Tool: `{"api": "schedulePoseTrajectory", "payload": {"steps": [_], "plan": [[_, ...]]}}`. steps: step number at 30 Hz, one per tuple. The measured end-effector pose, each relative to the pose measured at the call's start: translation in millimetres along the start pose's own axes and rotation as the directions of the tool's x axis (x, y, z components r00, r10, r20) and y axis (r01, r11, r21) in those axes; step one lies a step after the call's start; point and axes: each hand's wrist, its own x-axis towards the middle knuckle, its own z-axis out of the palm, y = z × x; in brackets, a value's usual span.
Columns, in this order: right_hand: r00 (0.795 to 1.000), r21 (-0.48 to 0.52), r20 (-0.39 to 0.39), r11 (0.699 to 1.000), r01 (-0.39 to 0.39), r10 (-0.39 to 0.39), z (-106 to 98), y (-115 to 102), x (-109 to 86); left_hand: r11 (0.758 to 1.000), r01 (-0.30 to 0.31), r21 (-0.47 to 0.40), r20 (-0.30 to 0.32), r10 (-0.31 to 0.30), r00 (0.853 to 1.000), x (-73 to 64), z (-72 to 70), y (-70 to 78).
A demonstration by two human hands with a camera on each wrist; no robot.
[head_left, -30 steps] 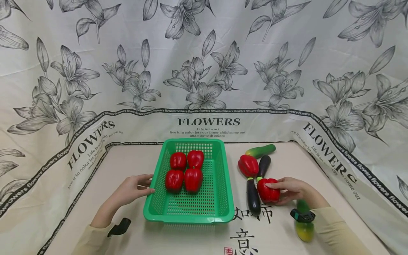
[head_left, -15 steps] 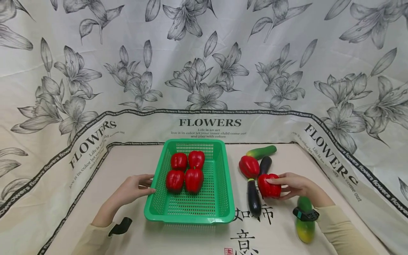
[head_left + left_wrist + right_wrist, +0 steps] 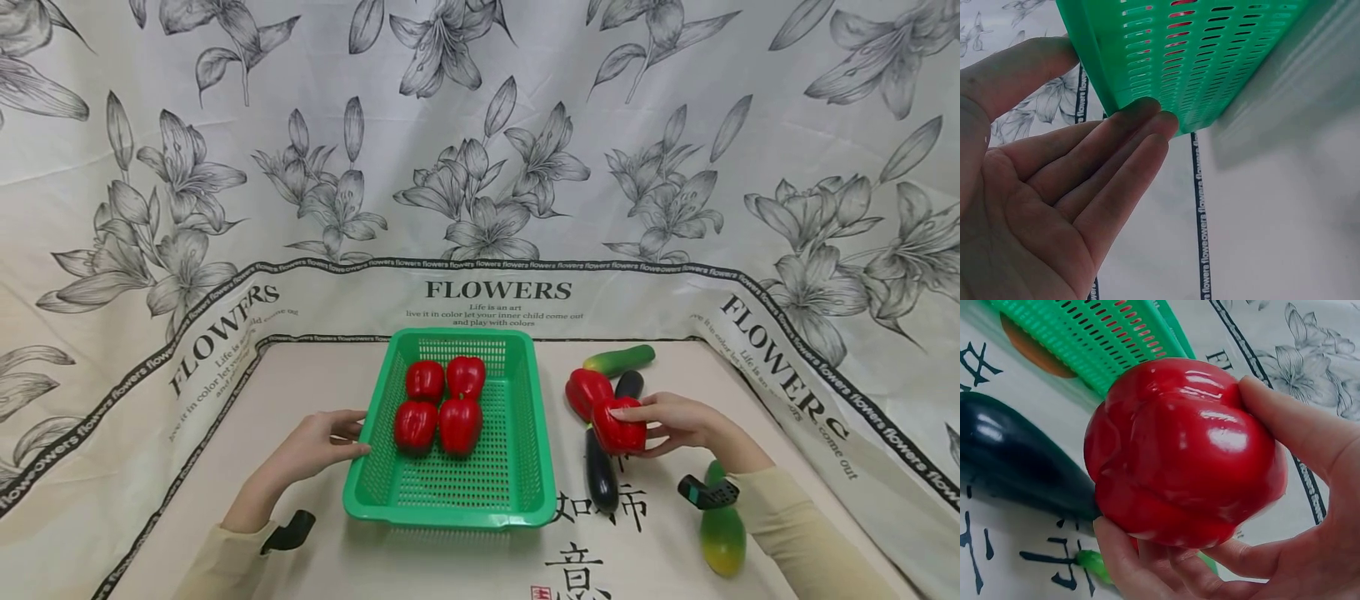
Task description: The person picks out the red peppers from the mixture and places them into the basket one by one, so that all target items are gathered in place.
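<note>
My right hand (image 3: 678,421) grips a red bell pepper (image 3: 1185,453), thumb on one side and fingers curled on the other. In the head view that pepper (image 3: 620,427) overlaps a second red bell pepper (image 3: 587,392) and the top of an eggplant (image 3: 602,475). At the left side of the green basket (image 3: 352,492), my left hand (image 3: 1054,181) touches the wall with nearly straight fingertips, its thumb by the rim. Inside the basket, several red bell peppers (image 3: 460,425) sit grouped toward the left and back.
A cucumber (image 3: 621,359) lies at the back right, with another eggplant (image 3: 630,384) just in front of it. Nearer me on the right, partly under my right wrist, is a green and yellow vegetable (image 3: 723,537). Flower-printed cloth (image 3: 337,296) walls the table's back and sides.
My right hand has lifted the red bell pepper from beside the eggplants and carried it slightly left and back. The left hand stays at the basket.
</note>
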Motion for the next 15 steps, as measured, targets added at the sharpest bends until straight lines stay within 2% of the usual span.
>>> {"api": "schedulePoseTrajectory", "payload": {"steps": [15], "plan": [[0.997, -0.015, 0.039, 0.998, 0.067, -0.066, 14.9, -36.6, 3.0, 0.999, 0.039, 0.003, -0.028, -0.039, 0.999, 0.6, 1.4, 0.4]]}}
